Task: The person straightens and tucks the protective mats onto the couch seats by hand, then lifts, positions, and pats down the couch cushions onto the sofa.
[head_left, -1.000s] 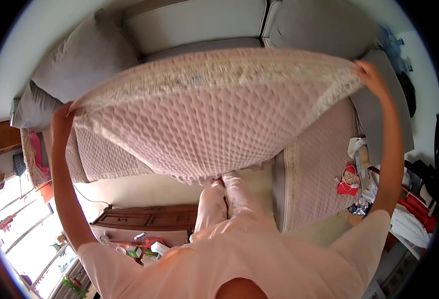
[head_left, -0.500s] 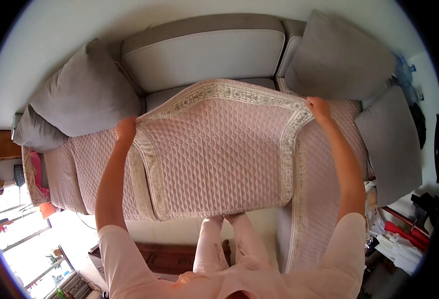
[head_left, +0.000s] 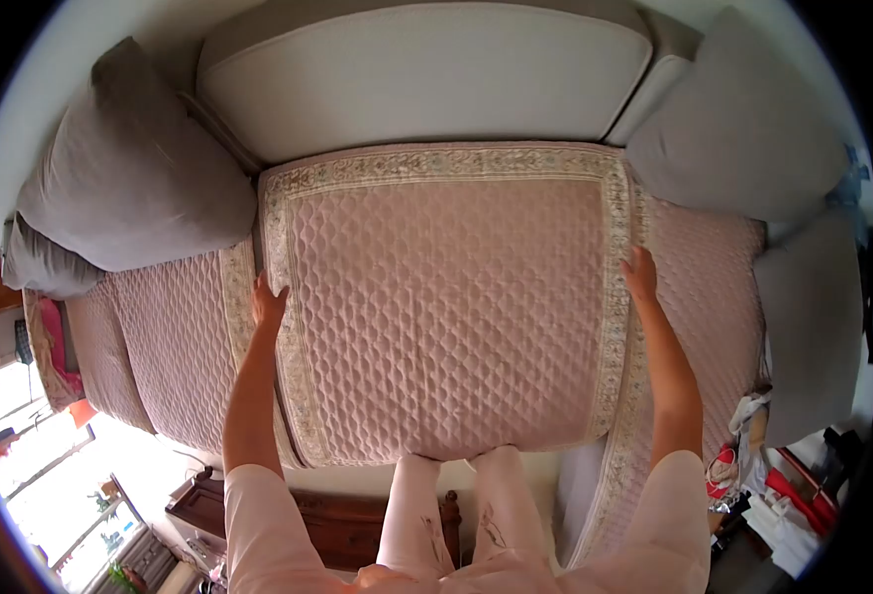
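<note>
A pink quilted sofa cover [head_left: 446, 307] with a patterned cream border lies spread over the middle seat, its far edge along the foot of the backrest. My left hand [head_left: 269, 300] is at its left border, thumb and fingers apart, holding nothing. Over by the right border is my right hand [head_left: 640, 273], also with fingers apart and nothing in it. Whether either palm touches the fabric I cannot tell. Other quilted covers lie on the left seat [head_left: 174, 332] and the right seat [head_left: 699, 287].
Behind the cover rises the grey backrest [head_left: 426, 84]. Large grey cushions stand at the left [head_left: 139, 168] and right [head_left: 738, 129]. A wooden cabinet [head_left: 337, 525] lies below, near my legs. Clothes and other items [head_left: 783, 515] are piled at the lower right.
The cover's far edge, held up by both hands before, now lies flat against the backrest. Both hands have let go and come nearer to me. My view has moved closer to the sofa.
</note>
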The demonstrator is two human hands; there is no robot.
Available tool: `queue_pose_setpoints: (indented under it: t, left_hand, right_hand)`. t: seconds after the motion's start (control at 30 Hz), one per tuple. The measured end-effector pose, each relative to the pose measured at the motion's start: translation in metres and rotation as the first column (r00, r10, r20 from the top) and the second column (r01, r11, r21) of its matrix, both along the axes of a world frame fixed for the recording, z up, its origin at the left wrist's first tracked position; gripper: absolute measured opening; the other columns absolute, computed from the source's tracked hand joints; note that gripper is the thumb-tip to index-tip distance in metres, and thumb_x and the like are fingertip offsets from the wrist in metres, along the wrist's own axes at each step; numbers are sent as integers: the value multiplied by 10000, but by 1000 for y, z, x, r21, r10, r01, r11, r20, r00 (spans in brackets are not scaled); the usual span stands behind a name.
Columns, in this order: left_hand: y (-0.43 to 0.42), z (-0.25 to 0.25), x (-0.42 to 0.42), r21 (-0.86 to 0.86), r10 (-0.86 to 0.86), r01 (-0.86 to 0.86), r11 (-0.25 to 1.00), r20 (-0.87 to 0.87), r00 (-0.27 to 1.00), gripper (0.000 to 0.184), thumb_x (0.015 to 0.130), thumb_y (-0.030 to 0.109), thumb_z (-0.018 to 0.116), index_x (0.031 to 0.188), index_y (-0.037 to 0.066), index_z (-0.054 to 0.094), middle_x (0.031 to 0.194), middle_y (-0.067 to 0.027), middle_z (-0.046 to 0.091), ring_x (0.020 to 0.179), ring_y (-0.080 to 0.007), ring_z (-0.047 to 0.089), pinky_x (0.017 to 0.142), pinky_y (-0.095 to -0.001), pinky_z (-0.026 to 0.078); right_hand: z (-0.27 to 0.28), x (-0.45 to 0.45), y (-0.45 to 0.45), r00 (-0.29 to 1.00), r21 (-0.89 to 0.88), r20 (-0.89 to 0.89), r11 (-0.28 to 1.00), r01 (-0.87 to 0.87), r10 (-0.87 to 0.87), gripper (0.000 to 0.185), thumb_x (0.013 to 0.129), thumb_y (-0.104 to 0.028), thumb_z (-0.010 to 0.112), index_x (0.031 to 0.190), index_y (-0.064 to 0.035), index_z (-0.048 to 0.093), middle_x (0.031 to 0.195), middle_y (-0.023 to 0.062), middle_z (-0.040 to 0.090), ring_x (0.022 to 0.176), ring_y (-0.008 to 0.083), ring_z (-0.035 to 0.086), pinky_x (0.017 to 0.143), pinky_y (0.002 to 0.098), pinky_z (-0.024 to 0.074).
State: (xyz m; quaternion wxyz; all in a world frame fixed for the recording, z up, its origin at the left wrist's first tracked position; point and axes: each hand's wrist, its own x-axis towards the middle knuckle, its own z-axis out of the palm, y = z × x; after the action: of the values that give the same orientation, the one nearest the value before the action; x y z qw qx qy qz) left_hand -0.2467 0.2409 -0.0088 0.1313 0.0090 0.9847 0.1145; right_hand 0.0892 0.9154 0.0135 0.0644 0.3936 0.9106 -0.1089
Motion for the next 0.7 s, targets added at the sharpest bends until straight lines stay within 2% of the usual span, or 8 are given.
queue_pose_setpoints:
  t: [0.17,0.2,0.23,0.3,0.4,0.5,0.57,0.7]
  left_hand:
    - [5,-33,-23,112,217,-236,965,157,963,797,669,487,672,1268,53,375,1250,-204,410,1121,-354,424,930,-426,353]
    - [7,-47,-28,111,172,-167,980,-37,984,828,648,493,687,1267,41,373,1246,-206,414,1120,-355,423,933,-427,351]
    - [6,-60,-33,102,119,-98,990,-230,966,859,628,499,703,1266,30,370,1241,-209,418,1120,-357,421,936,-429,348]
    - [17,-62,-46,52,112,-104,993,-190,975,955,565,530,731,1278,19,356,1258,-205,407,1142,-345,408,953,-421,337]
    - [27,-50,-70,132,283,-281,950,5,959,1061,508,570,745,1294,-9,328,1280,-205,391,1149,-312,421,929,-407,378]
    - [24,-45,-88,208,289,-350,913,276,917,871,560,463,765,1215,-5,431,1135,-172,539,1002,-289,547,820,-365,452]
    - [42,-36,-71,323,227,-242,915,85,970,716,612,401,744,1138,-12,491,1042,-170,584,919,-289,581,770,-361,459]
    - [47,-38,-64,325,188,-134,936,-141,972,480,691,309,692,1002,-35,567,925,-184,621,824,-294,603,710,-365,450]
  right_hand:
    - [-82,27,33,982,-69,-103,986,153,-160,428,767,-338,631,1029,-10,547,975,138,558,876,243,559,732,361,433]
    - [-79,25,39,981,-67,-90,984,168,-173,419,755,-352,638,981,-5,571,901,130,584,817,236,576,686,360,439]
    - [-78,22,42,974,-160,-104,970,182,-200,459,732,-376,651,991,-6,567,927,148,571,848,263,564,714,376,435]
    - [-74,9,52,956,-327,-141,924,200,-257,540,686,-423,678,1010,-7,560,979,185,545,911,318,539,770,408,429]
    - [-66,-15,29,946,-107,-213,968,226,-244,542,676,-423,683,1008,-11,568,1027,190,547,941,318,540,767,397,435]
    - [-65,-34,20,881,-171,-258,916,362,-397,529,679,-409,681,1002,-3,575,1043,195,556,968,313,539,774,386,434]
    - [-92,-34,16,889,-38,-368,959,279,-273,522,682,-394,681,1001,6,575,1007,190,582,953,305,555,773,379,434]
    - [-91,-38,25,816,-187,-512,962,197,-267,476,673,-369,681,931,22,594,814,179,626,773,297,607,695,381,445]
